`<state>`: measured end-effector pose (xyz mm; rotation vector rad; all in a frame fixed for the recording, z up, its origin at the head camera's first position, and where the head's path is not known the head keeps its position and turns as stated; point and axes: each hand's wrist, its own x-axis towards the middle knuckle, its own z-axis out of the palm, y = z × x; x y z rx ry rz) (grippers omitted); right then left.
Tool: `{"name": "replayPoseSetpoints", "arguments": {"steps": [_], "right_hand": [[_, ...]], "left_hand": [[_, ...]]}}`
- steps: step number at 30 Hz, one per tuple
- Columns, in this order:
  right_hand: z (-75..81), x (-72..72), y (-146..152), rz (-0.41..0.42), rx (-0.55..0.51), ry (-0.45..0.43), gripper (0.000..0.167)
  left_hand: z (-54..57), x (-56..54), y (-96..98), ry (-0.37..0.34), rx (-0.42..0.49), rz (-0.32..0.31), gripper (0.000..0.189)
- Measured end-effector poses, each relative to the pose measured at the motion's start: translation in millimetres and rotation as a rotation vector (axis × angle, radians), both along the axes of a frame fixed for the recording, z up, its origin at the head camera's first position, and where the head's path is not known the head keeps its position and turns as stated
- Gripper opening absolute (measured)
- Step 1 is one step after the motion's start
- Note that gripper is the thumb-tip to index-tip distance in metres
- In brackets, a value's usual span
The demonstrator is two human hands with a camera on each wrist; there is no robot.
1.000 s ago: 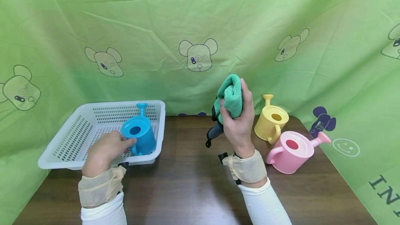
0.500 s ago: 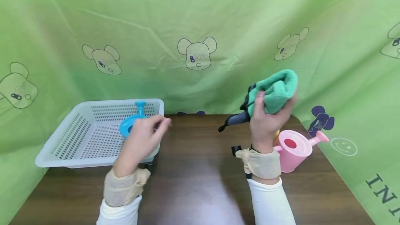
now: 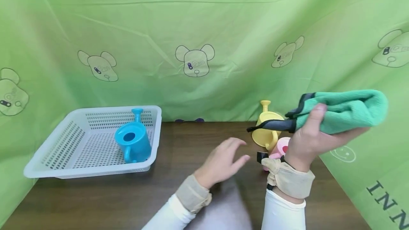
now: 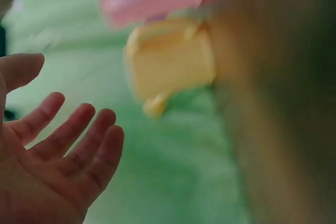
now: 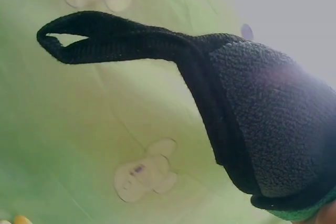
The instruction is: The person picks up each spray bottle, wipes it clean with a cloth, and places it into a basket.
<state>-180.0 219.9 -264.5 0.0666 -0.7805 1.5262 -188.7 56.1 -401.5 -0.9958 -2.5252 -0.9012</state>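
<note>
My right hand grips a folded towel, green with a grey side and black edging. In the right wrist view, the towel's grey side and black hanging loop fill much of the picture. My left hand is over the table with nothing in it, fingers loosely spread. Nearest to it are a yellow watering can and a pink watering can, partly hidden by the right hand and wrist. Both cans, blurred, also appear beyond the left fingers in the left wrist view.
A white slotted basket stands at the left of the brown wooden table. Inside its right end sits a blue watering can. Green printed fabric hangs behind and along the sides.
My left hand has let go of the blue watering can's handle and moved right, out of the basket. The right hand has carried the towel rightward, past the yellow can.
</note>
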Motion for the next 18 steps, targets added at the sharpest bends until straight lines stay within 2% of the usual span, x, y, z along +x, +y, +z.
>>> {"name": "replayPoseSetpoints", "arguments": {"steps": [4,7,9,13,18], "right_hand": [[2.9,6.4,7.5,-0.035,-0.086,0.071,0.105],[4.2,6.9,9.6,-0.038,-0.156,0.1,0.115],[4.8,6.4,10.1,-0.028,-0.183,0.11,0.119],[5.1,5.5,10.0,-0.003,-0.201,0.125,0.123],[3.4,7.5,10.2,0.042,-0.265,0.097,0.116]], "left_hand": [[-17.2,-3.4,35.6,-0.143,-0.106,-0.02,0.059],[-24.5,-2.3,52.0,-0.17,-0.137,-0.028,0.063],[-27.5,-2.2,59.4,-0.132,-0.128,-0.032,0.058],[-30.6,-3.4,69.3,-0.009,-0.1,-0.032,0.045],[-33.1,-4.3,77.3,0.086,-0.101,-0.066,0.016]]}}
